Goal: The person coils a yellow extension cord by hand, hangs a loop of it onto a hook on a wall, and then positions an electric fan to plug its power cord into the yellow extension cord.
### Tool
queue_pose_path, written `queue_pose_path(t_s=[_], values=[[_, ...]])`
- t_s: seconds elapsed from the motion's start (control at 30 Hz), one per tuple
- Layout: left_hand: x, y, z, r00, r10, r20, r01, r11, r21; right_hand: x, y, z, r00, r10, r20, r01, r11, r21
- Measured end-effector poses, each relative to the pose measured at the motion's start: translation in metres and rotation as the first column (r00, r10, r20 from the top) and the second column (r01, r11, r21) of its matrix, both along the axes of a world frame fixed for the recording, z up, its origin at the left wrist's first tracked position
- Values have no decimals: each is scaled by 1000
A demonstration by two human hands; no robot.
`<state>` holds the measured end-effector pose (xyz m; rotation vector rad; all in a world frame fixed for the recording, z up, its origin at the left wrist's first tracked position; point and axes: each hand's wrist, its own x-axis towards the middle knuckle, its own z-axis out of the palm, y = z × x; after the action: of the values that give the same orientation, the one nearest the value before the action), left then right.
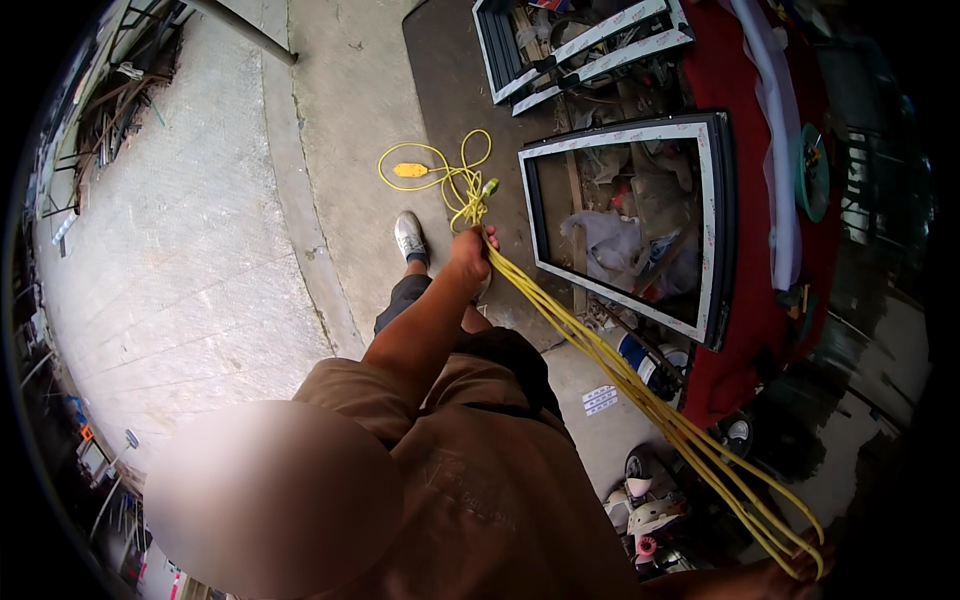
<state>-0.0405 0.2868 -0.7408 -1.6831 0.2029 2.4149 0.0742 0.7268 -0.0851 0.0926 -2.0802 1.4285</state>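
Note:
Several strands of a yellow extension cord [600,350] run taut and side by side between my two hands. My left hand [472,252] is closed around one end of the bundle, out in front of my body. Past that fist the cord falls in loose loops, with a flat yellow block [410,170] and a yellow-green connector end [490,187] among them. Far out at the lower right, my right hand [800,568] is dim near the picture's rim. The cord loops turn back around it, and its fingers are closed on them.
A white-edged dark frame [620,298] and more frame pieces [600,55] lie to the right, over assorted scrap. Beyond them is a red cloth-covered surface [745,250] holding a green bowl [812,172]. Roller skates [645,505] and a bucket [640,362] are near my right side.

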Motion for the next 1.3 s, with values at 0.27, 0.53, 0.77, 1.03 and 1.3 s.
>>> queue_pose_path(t_s=[0.27,0.53,0.77,1.03,1.3], values=[[46,-57,151,760,-478,-440,403,878,-259,-72,-1,-186,430,-407,806,223,913,343],[68,2,217,228,-953,-197,309,263,-914,-112,-221,-405,70,320,945,-239,925,-296],[79,-3,238,95,-988,125,147,-110,-983,-127,-282,-444,203,347,916,-346,900,-264],[92,-38,217,374,-764,-525,406,644,-649,-141,-241,-359,274,349,896,-452,869,-201],[79,-68,116,723,-669,-170,620,738,-268,-124,-210,-261,311,225,923,-487,872,-48]])
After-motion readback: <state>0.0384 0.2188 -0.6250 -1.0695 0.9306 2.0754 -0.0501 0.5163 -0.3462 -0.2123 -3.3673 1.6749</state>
